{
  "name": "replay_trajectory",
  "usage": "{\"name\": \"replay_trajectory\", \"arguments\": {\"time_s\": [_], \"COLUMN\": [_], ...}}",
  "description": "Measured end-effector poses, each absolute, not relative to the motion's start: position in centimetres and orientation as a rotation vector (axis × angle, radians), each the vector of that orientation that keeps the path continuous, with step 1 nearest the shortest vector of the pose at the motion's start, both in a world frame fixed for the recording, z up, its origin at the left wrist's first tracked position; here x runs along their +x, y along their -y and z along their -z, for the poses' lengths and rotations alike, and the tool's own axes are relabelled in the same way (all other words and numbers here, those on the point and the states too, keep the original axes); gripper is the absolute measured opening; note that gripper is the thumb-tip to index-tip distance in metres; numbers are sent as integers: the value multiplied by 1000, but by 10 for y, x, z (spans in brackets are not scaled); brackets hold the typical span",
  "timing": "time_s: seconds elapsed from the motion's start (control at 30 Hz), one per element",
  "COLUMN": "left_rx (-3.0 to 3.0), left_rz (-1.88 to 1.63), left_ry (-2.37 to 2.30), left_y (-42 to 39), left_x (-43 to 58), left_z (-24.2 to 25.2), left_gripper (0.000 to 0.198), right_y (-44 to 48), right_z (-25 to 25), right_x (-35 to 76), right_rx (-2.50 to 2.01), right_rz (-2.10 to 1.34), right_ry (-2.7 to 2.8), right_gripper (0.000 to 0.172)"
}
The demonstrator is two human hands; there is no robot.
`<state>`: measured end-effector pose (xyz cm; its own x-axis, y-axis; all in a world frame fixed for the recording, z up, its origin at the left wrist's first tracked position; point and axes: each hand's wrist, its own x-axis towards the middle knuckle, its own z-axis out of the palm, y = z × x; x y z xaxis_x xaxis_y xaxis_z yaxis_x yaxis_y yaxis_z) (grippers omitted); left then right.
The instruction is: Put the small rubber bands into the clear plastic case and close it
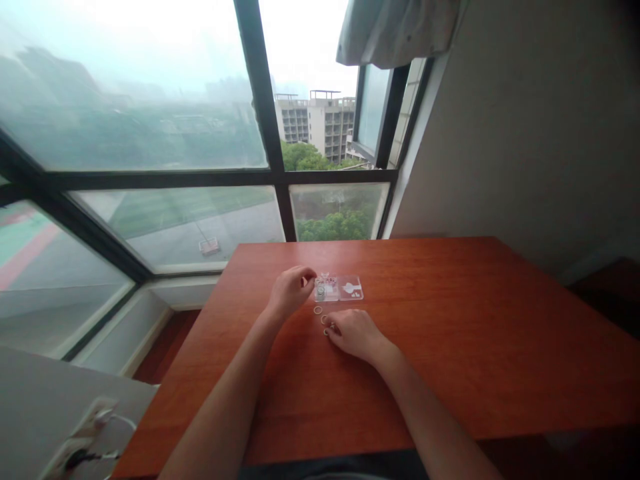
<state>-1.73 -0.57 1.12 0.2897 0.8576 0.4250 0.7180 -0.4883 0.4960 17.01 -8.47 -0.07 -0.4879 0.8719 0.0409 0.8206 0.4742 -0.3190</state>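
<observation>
A small clear plastic box [336, 299] lies on the table with its lid [351, 288] folded open to the right. Small items, among them a ring-like piece [321, 291], sit in its left half. My left hand [293, 290] is at the box's left edge, fingers curled and thumb close to the index finger; what they hold, if anything, is too small to make out. Nearer to me, a few pale rings lie in a rough line, the farthest ring [318, 310] apart from my fingers. My right hand [356, 332] pinches at a small ring [326, 332], its fingertips partly hiding the nearest ones.
The reddish-brown wooden table [450, 320] reaches to a large dark-framed window [210, 179] at the back and left. A pale wall [525, 133] rises on the right. At lower left, a wall socket [95, 417] has plugs and cables in it.
</observation>
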Motion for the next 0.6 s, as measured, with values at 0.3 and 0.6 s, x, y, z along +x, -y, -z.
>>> {"name": "replay_trajectory", "arguments": {"time_s": [0.3, 0.6], "left_rx": [2363, 2304], "left_rz": [-949, -862], "left_ry": [-1428, -1259], "left_y": [6, 13], "left_x": [-18, -11], "left_z": [-10, -18], "left_gripper": [12, 15], "right_y": [82, 76], "right_z": [5, 5], "right_x": [171, 178], "right_rx": [-1499, -1645], "right_rz": [-392, -289], "right_ry": [2430, 2066], "right_gripper": [20, 13]}}
